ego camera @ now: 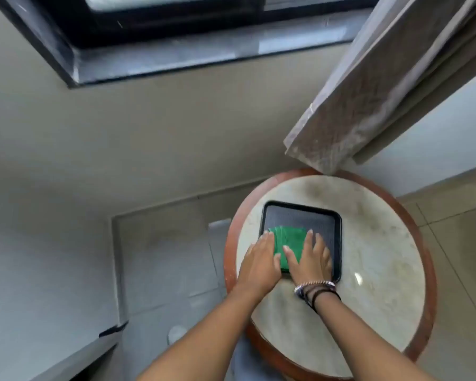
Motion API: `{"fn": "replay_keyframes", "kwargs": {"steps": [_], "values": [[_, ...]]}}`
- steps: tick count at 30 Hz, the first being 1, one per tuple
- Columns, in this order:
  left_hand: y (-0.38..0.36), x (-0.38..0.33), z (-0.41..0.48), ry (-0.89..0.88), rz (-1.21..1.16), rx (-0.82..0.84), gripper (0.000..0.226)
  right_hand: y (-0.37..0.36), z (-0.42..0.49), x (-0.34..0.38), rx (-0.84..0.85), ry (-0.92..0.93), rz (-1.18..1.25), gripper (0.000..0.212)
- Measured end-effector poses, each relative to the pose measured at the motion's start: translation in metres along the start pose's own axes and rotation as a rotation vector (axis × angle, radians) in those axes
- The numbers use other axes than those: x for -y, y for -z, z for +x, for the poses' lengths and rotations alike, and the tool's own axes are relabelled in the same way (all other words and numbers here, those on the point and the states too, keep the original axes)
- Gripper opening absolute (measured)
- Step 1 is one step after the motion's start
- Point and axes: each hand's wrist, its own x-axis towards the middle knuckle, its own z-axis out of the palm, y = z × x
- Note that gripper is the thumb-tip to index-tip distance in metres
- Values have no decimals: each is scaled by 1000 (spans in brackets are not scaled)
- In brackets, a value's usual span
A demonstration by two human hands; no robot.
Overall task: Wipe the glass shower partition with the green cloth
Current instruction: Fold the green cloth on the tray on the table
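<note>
A folded green cloth (287, 237) lies in a black square tray (300, 215) on a round marble-topped table (368, 243). My left hand (259, 262) rests flat on the cloth's left edge, fingers together and pointing away from me. My right hand (309, 257), with bracelets at the wrist, lies flat on the cloth's right side with fingers spread. Both palms press down on the cloth, and its near part is hidden under them. A glass panel (165, 257) stands to the left of the table, seen from above.
A dark-framed window (176, 37) with a stone sill runs along the wall ahead. A grey curtain (382, 86) hangs down at the upper right, its hem just above the table's far rim. Tiled floor (451, 229) shows to the right.
</note>
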Motion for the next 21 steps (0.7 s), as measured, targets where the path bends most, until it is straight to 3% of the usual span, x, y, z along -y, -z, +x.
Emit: {"fn": "replay_keyframes", "kwargs": {"steps": [3, 8, 11, 16, 21], "values": [[-20, -1, 28, 86, -97, 0, 55, -22, 28, 1, -44, -109, 114, 77], [-45, 0, 42, 388, -503, -90, 38, -42, 48, -15, -43, -420, 481, 50], [-54, 5, 54, 505, -642, -150, 29, -45, 59, -22, 56, -421, 562, 31], [-52, -5, 63, 711, -927, -135, 30, -27, 61, -19, 192, -493, 957, 23], [-27, -14, 54, 676, -1262, -95, 11, 9, 43, -5, 244, -427, 1342, 9]]}}
